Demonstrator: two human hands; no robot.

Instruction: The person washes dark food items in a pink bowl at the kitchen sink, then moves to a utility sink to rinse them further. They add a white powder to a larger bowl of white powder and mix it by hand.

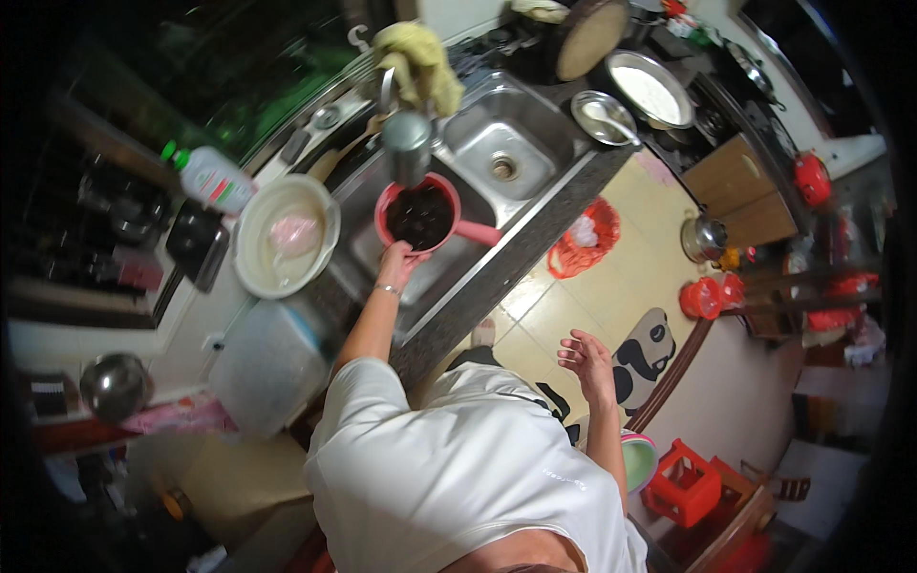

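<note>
My left hand [402, 263] grips the near rim of a pink plastic ladle or dipper [476, 233] with a long handle. Dark contents [419, 217], which I cannot identify, fill much of it. It is over the left basin of a steel double sink [437, 290], its handle pointing to the sink's front edge. Close above its far rim is a metallic cylinder [407, 143] at the faucet. Away from the counter, over the tiled floor, my right hand [587, 358] hangs empty with its fingers apart and slightly bent.
A whitish basin [247, 261] holding a pink item stands left of the sink, beside a white bottle [215, 179]. Right of the sink are a steel bowl with a spoon [598, 114] and a pan of white contents [648, 93]. A red-bagged bin [605, 240] stands on the floor.
</note>
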